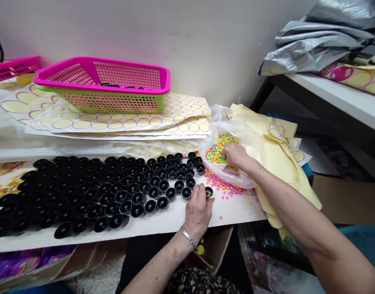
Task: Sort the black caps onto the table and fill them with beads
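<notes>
My left hand (198,210) rests on the white table edge, its fingers closed around a small round black cup (208,192). A few coloured bits show inside that cup. My right hand (236,156) reaches into an open clear plastic bag (255,143) and is curled closed against the small multicoloured candies (218,148), which hide its fingertips. Pink and yellow candies (219,181) lie loose on the table in front of the bag. Left of my left hand, many small black cups (138,177) stand close together, open side up.
A pink and green basket (114,102) sits on sheets of round yellow stickers (187,116) along the wall. Yellow paper (281,171) hangs over the table's right end. A white shelf (343,94) with silver plastic (316,45) juts in at right. Below is a cardboard box (221,249).
</notes>
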`<state>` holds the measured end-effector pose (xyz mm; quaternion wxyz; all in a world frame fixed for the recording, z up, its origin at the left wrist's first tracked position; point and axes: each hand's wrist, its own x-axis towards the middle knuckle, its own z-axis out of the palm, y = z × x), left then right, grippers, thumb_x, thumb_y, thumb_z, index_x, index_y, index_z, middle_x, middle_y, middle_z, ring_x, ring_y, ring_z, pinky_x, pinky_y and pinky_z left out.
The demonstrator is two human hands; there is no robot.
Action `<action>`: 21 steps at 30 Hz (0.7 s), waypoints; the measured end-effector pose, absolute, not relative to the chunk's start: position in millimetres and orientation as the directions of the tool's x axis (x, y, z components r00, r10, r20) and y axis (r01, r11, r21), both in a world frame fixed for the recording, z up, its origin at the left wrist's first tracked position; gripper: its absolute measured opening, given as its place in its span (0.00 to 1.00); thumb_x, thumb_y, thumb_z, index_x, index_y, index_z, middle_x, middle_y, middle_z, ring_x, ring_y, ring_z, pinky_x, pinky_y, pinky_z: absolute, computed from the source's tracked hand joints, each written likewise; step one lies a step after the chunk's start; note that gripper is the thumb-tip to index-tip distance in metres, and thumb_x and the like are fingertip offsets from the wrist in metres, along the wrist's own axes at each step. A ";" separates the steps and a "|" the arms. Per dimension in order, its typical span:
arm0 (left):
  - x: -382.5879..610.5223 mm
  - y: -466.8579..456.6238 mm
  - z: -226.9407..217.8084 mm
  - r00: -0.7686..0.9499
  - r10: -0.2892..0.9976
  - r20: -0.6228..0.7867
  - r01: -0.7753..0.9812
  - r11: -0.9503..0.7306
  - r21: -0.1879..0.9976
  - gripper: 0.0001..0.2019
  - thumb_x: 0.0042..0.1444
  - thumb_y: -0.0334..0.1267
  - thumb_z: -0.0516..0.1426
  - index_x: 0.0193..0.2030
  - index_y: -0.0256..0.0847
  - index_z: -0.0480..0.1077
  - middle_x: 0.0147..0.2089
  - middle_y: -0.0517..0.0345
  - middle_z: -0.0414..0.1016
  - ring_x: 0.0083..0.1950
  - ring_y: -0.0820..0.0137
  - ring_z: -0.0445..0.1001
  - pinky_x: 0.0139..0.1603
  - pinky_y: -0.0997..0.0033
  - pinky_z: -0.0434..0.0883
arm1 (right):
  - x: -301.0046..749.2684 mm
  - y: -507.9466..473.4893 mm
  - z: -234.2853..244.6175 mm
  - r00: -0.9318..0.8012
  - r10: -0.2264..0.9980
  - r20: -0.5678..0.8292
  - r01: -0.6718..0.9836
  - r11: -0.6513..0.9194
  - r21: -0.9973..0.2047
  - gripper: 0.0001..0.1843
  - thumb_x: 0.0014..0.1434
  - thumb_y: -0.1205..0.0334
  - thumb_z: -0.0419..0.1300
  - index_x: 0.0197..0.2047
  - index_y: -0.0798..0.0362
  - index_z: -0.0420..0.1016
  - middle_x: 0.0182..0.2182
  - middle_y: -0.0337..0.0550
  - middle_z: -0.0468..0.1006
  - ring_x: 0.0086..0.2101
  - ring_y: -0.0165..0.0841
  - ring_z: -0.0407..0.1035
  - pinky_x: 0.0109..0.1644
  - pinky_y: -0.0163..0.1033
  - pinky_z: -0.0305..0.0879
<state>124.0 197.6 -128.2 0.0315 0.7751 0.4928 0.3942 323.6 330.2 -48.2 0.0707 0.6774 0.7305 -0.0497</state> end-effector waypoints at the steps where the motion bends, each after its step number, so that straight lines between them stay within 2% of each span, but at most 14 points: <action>1: 121.1 196.2 -128.6 0.203 0.730 0.652 0.757 -0.539 0.368 0.19 0.53 0.32 0.60 0.51 0.28 0.64 0.46 0.39 0.73 0.47 0.60 0.74 0.42 0.69 0.74 | 325.4 332.6 -50.3 -0.085 0.987 -0.135 0.995 0.078 -0.056 0.12 0.60 0.56 0.57 0.39 0.56 0.72 0.38 0.43 0.74 0.39 0.33 0.69 0.45 0.44 0.64; 3: 111.9 192.4 -128.4 0.198 0.625 0.755 0.802 -0.546 0.242 0.21 0.55 0.36 0.59 0.53 0.27 0.63 0.47 0.37 0.74 0.47 0.60 0.75 0.42 0.69 0.74 | 331.0 335.2 -54.6 -0.100 0.994 -0.045 0.967 0.087 -0.238 0.08 0.57 0.59 0.59 0.34 0.56 0.72 0.32 0.40 0.74 0.35 0.32 0.68 0.41 0.40 0.64; 5: 100.2 189.7 -127.4 0.177 0.581 0.795 0.860 -0.483 0.162 0.19 0.55 0.35 0.59 0.51 0.28 0.64 0.46 0.37 0.75 0.43 0.61 0.77 0.39 0.69 0.74 | 337.1 334.6 -58.5 -0.085 0.996 0.036 0.907 0.092 -0.411 0.06 0.51 0.62 0.60 0.32 0.57 0.73 0.26 0.38 0.73 0.31 0.30 0.67 0.36 0.37 0.62; 8: 86.1 190.3 -126.5 0.154 0.623 0.767 0.928 -0.359 0.105 0.17 0.55 0.34 0.59 0.50 0.27 0.66 0.47 0.35 0.74 0.38 0.60 0.77 0.34 0.68 0.73 | 342.9 329.3 -62.5 -0.036 0.993 0.114 0.764 0.101 -0.637 0.10 0.45 0.60 0.60 0.31 0.57 0.73 0.21 0.34 0.69 0.25 0.28 0.63 0.29 0.34 0.59; 10: 82.1 192.7 -126.7 0.174 0.647 0.743 0.940 -0.333 0.070 0.16 0.55 0.34 0.59 0.48 0.28 0.67 0.47 0.35 0.74 0.36 0.60 0.77 0.33 0.67 0.73 | 343.7 324.5 -63.0 -0.012 0.990 0.142 0.651 0.115 -0.750 0.12 0.42 0.58 0.61 0.30 0.57 0.72 0.21 0.34 0.68 0.24 0.28 0.62 0.28 0.34 0.59; 15: 83.0 197.0 -128.3 0.191 0.629 0.754 0.936 -0.348 0.053 0.10 0.54 0.31 0.59 0.43 0.31 0.69 0.47 0.35 0.74 0.36 0.61 0.76 0.33 0.66 0.72 | 340.4 316.0 -59.6 0.020 0.990 0.140 0.402 0.120 -0.908 0.14 0.39 0.56 0.65 0.28 0.56 0.72 0.23 0.35 0.70 0.25 0.28 0.64 0.32 0.36 0.62; 18: 82.2 195.9 -128.0 0.213 0.600 0.771 0.917 -0.394 0.054 0.09 0.52 0.29 0.59 0.41 0.31 0.69 0.46 0.35 0.74 0.35 0.60 0.75 0.32 0.64 0.71 | 339.2 315.5 -59.1 0.037 0.991 0.125 0.315 0.108 -0.943 0.14 0.37 0.58 0.67 0.26 0.56 0.72 0.23 0.35 0.71 0.25 0.28 0.65 0.32 0.36 0.63; 21: 81.1 193.5 -121.7 0.246 0.551 0.797 0.877 -0.478 0.060 0.10 0.51 0.28 0.59 0.41 0.33 0.67 0.43 0.39 0.76 0.35 0.59 0.73 0.33 0.60 0.70 | 339.3 316.4 -60.1 0.057 0.990 0.126 0.274 0.105 -0.956 0.13 0.36 0.59 0.68 0.25 0.56 0.72 0.21 0.35 0.71 0.24 0.27 0.64 0.31 0.36 0.63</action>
